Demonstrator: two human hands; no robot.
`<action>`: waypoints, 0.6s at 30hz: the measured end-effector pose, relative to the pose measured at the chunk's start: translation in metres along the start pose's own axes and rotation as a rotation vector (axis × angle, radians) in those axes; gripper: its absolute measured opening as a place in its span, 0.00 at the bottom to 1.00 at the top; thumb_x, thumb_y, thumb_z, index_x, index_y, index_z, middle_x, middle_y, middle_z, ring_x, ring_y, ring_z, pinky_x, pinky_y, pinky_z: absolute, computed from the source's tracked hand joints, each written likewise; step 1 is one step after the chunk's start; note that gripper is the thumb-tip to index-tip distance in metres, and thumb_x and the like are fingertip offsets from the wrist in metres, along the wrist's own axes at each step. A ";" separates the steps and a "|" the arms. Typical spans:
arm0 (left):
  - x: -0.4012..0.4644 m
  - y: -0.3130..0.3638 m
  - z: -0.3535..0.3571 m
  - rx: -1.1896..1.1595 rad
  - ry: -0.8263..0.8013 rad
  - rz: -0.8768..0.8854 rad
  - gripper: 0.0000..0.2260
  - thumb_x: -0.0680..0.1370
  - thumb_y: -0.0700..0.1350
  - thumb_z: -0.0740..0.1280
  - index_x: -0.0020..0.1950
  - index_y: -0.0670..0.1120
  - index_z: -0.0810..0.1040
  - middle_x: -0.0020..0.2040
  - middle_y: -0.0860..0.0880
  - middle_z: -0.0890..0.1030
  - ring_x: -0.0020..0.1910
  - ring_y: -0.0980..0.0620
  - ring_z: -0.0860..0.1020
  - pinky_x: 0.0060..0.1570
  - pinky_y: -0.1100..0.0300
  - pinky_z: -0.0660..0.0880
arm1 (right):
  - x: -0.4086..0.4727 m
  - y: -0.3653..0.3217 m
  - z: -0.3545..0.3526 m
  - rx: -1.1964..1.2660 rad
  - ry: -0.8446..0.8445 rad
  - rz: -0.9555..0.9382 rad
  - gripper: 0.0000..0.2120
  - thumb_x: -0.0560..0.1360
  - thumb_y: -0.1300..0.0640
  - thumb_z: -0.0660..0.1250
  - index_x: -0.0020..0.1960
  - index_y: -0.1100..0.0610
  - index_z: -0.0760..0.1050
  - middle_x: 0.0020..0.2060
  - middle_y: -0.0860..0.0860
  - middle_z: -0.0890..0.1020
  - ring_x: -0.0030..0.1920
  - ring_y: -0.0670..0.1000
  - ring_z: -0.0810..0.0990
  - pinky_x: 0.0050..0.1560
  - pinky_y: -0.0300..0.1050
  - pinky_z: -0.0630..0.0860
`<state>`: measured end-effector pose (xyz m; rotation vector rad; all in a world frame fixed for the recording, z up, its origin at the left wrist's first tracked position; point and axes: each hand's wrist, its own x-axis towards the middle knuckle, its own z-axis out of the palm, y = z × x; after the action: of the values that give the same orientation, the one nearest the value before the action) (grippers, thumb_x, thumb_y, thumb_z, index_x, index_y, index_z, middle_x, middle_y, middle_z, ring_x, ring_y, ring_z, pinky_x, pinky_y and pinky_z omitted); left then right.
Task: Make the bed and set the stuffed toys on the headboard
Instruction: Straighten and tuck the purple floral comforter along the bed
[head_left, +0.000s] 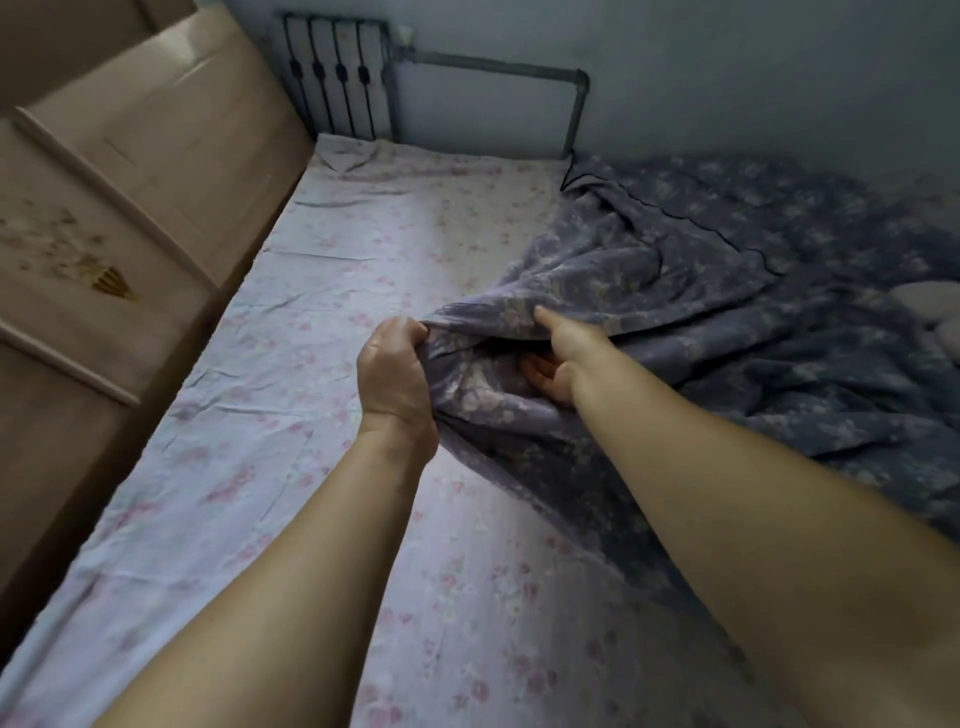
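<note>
A crumpled grey-blue floral quilt (701, 291) lies bunched on the right half of the bed, over a pale sheet (332, 291) with pink flowers. My left hand (395, 374) grips the quilt's near corner in a fist. My right hand (561, 353) reaches into a fold of the same corner: the thumb lies on top of the cloth and the fingers curl underneath it, partly hidden. A pale soft shape (930, 312), possibly a stuffed toy, shows at the far right edge on the quilt. The wooden headboard (156, 140) runs along the left side.
A radiator (337, 78) with a pipe (576, 104) stands against the grey wall at the far end of the bed. The headboard has stepped ledges (78, 332) on the left.
</note>
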<state>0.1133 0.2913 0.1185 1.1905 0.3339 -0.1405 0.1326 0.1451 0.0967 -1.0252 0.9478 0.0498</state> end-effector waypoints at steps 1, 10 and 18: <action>0.002 0.002 -0.006 0.001 -0.004 0.012 0.07 0.63 0.44 0.62 0.30 0.49 0.62 0.38 0.44 0.63 0.41 0.46 0.63 0.41 0.49 0.62 | 0.001 0.000 0.005 0.028 -0.007 -0.006 0.07 0.76 0.55 0.67 0.52 0.57 0.73 0.38 0.52 0.75 0.35 0.50 0.75 0.30 0.42 0.76; 0.018 0.040 -0.051 -0.186 0.084 0.067 0.06 0.62 0.43 0.62 0.30 0.49 0.64 0.34 0.49 0.66 0.41 0.47 0.65 0.40 0.52 0.64 | -0.012 -0.021 0.061 0.039 -0.082 -0.256 0.09 0.76 0.62 0.64 0.39 0.54 0.69 0.13 0.45 0.70 0.14 0.41 0.68 0.18 0.30 0.64; 0.020 0.076 -0.074 -0.280 -0.162 0.014 0.12 0.75 0.43 0.55 0.36 0.46 0.76 0.36 0.47 0.78 0.40 0.48 0.77 0.46 0.56 0.75 | -0.070 -0.042 0.116 0.142 -0.455 -0.315 0.12 0.77 0.64 0.60 0.36 0.53 0.68 0.16 0.45 0.70 0.17 0.41 0.67 0.20 0.30 0.64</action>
<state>0.1399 0.3889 0.1550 0.8975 0.1950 -0.1715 0.1827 0.2347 0.1946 -0.9658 0.3665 -0.0451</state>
